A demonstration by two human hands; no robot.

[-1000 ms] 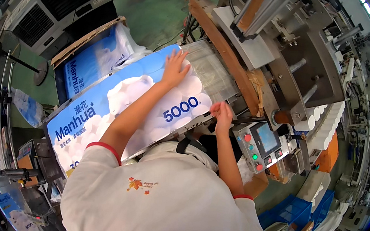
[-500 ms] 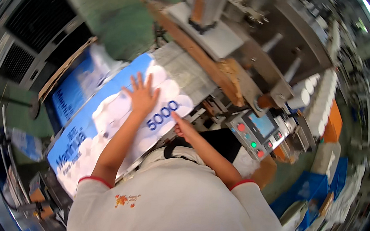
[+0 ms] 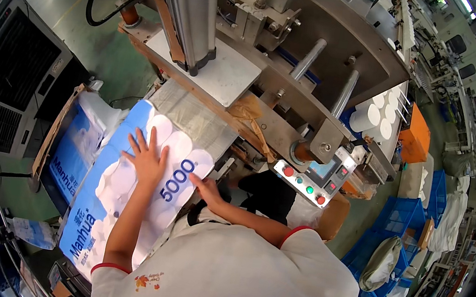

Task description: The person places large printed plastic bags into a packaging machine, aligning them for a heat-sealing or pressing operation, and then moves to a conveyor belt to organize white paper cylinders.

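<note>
Far left: black cabinet (image 3: 17, 68), partly cut off by the rim. Blue-and-white plastic bag of paper rolls (image 3: 118, 193) lies flat on the steel machine bed (image 3: 194, 118); its lower end is hidden behind the person's shoulder. Left hand (image 3: 146, 160) flat on top, fingers spread. Right hand (image 3: 204, 187) at the bag's right edge, fingers apart, partly hidden. Control panel (image 3: 309, 182) to the right.
</note>
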